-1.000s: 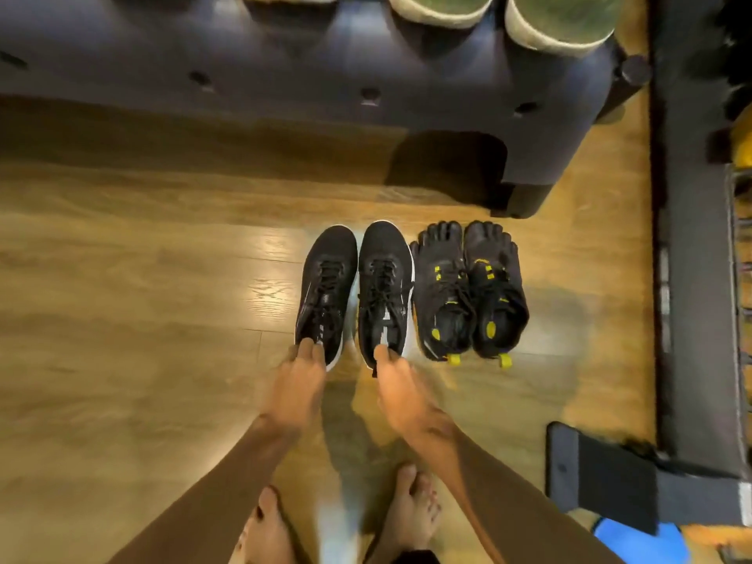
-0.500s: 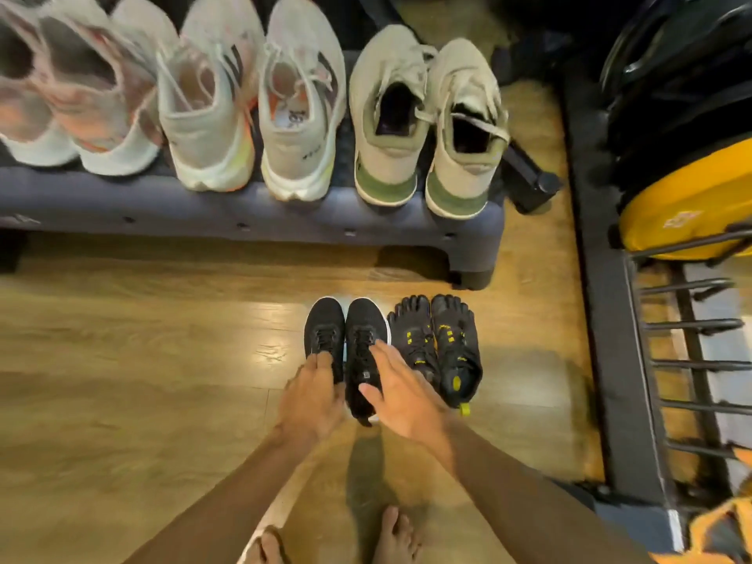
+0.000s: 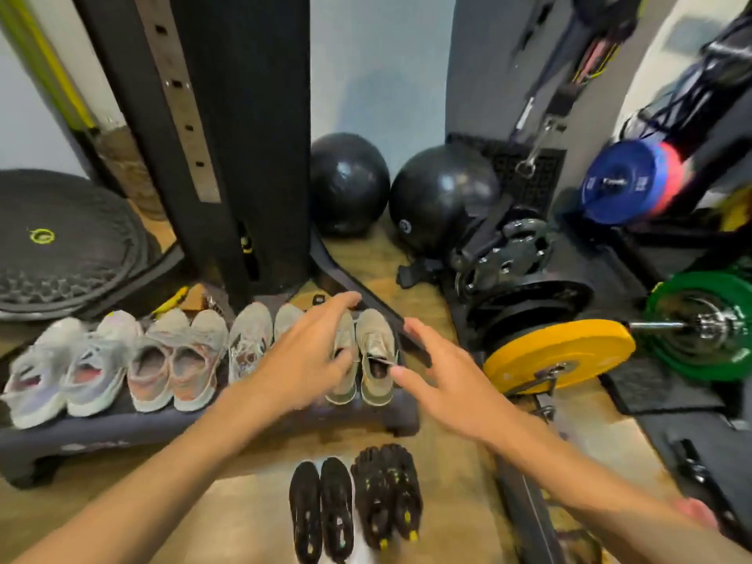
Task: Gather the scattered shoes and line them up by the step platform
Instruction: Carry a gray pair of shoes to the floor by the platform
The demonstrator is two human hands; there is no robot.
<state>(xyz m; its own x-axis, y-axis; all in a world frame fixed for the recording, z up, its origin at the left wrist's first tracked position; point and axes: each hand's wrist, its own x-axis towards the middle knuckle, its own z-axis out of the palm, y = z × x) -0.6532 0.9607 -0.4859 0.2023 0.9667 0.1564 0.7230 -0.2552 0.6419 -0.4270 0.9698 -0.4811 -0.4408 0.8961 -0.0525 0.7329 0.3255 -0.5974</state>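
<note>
A pair of black trainers (image 3: pixel 321 510) stands side by side on the wood floor just in front of the dark step platform (image 3: pixel 122 431). Right beside them sits a pair of black toe shoes with yellow marks (image 3: pixel 386 494). On the platform several pale shoes stand in a row, among them grey-pink trainers (image 3: pixel 179 360) and an olive pair (image 3: pixel 376 356) at the right end. My left hand (image 3: pixel 309 356) hovers open in front of the olive pair. My right hand (image 3: pixel 443 380) is raised to the right of that pair, fingers spread, holding nothing.
A black rack upright (image 3: pixel 228 136) rises behind the platform. Two black balls (image 3: pixel 350 185) lie at the back wall. A barbell with a yellow plate (image 3: pixel 557 360) and a green plate (image 3: pixel 700 323) lies to the right. A round black balance trainer (image 3: pixel 61 242) sits at the left.
Both hands have let go of the black trainers and lifted away from them. The view has tilted up from the floor, so the rack, balls and weights have come into sight.
</note>
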